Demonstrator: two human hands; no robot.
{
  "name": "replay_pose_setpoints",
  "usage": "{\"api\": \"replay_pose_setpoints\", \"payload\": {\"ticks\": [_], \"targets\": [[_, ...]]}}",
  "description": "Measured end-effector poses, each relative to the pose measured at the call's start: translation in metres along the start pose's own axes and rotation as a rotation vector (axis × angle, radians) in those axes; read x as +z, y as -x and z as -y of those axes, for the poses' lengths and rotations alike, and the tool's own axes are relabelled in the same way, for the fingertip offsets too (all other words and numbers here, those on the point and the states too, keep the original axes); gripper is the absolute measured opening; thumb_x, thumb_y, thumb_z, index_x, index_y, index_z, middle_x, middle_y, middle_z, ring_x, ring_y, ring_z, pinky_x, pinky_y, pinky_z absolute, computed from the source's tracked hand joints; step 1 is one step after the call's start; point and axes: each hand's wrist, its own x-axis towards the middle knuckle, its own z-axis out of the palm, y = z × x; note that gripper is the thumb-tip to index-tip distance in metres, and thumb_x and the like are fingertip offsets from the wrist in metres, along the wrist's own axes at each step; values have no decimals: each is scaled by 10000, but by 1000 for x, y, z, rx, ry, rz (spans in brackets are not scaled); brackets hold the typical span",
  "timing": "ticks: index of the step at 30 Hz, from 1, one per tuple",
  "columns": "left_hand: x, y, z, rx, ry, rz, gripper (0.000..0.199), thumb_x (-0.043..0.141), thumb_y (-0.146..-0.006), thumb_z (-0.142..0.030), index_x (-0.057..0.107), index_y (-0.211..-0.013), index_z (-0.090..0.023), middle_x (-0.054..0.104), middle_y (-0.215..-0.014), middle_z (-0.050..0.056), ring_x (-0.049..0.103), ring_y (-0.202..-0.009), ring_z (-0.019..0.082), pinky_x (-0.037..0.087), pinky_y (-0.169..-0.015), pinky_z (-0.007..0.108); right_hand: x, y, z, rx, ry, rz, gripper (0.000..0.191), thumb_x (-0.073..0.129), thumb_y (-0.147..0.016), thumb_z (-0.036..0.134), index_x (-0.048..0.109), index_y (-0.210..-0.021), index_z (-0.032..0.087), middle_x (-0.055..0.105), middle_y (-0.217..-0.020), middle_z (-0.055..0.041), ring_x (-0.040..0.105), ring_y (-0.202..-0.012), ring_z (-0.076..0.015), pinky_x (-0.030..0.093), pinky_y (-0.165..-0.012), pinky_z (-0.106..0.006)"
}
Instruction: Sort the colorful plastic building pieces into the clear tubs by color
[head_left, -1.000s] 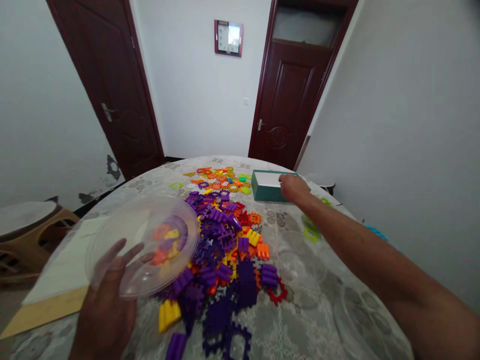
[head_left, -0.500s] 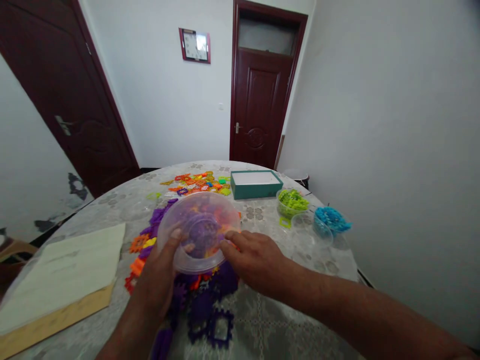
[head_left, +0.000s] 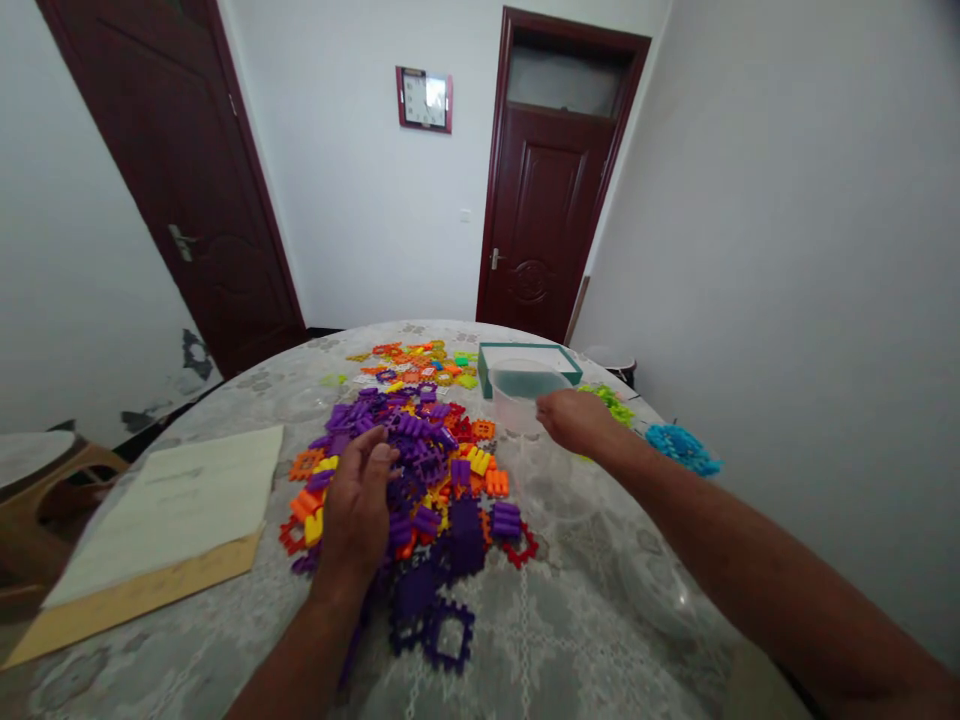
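Note:
My right hand (head_left: 576,418) is closed on the near rim side of a clear plastic tub (head_left: 517,408), which stands in front of the green box. My left hand (head_left: 358,500) lies at the left side of a heap of purple interlocking plastic pieces (head_left: 420,455), fingers loosely bent and apart, with no piece visibly held. Orange, yellow and red pieces are mixed into this heap. Dark purple square pieces (head_left: 450,637) lie at its near end.
Behind the heap is a spread of orange and yellow pieces (head_left: 427,365). A green box (head_left: 574,378) sits behind the tub. Lime pieces (head_left: 611,403) and blue pieces (head_left: 681,448) are at right. Paper sheets (head_left: 176,510) lie at left. A clear round plastic item (head_left: 664,590) rests near my right forearm.
The tub has moved from over the heap, away and to the right, in my right hand. My left hand has let go of it. The view has shifted slightly.

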Motion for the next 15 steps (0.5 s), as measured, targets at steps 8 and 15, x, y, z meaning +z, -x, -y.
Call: {"api": "replay_pose_setpoints", "payload": {"ticks": [8, 15], "targets": [[-22, -5, 24, 150, -250, -158, 430, 582, -973, -533, 679, -1249, -218, 736, -1249, 82, 701, -1162, 262, 578, -990, 387, 42, -54, -12, 44, 31, 94, 347, 502, -1018, 235, 804, -1160, 139, 777, -1183, -218, 745, -1090, -333, 565, -903, -391], [-30, -7, 23, 128, -252, -193, 416, 620, -957, -509, 689, -1251, -222, 752, -1230, 74, 724, -1115, 245, 605, -933, 355, 60, -66, -4, -49, 2, 158, 327, 619, -988, 381, 796, -1205, 213, 778, -1225, -151, 726, -1140, -287, 542, -915, -335]]}}
